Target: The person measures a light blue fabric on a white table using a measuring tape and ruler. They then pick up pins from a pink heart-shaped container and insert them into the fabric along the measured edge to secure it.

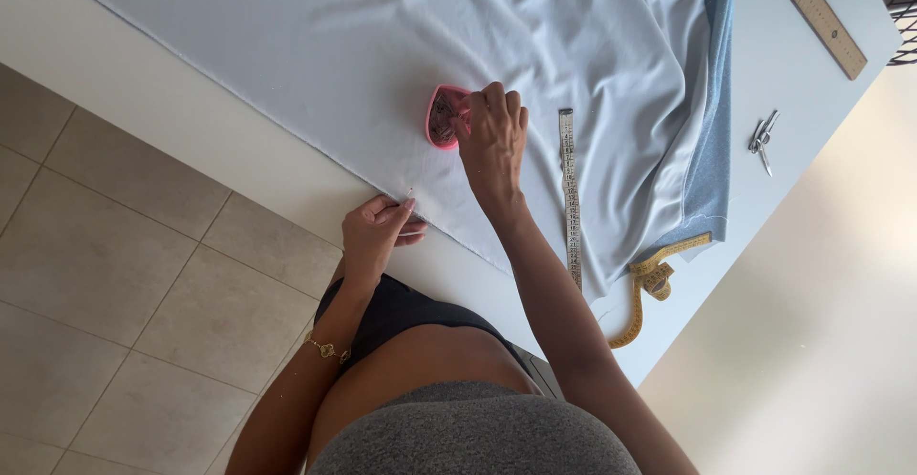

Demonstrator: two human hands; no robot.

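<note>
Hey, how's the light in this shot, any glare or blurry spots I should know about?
Head view: soft, even daylight, with a bright washed-out patch on the table at the right. The fabric shows only faint fold shadows. The right hand at the pink box and the left hand at the fabric edge are fairly sharp; the small metal clips are too small to make out.

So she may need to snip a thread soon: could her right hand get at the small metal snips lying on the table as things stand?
Probably yes. The right hand is busy at the pink heart-shaped box, but only flat fabric and a tape measure lie between it and the snips.
</note>
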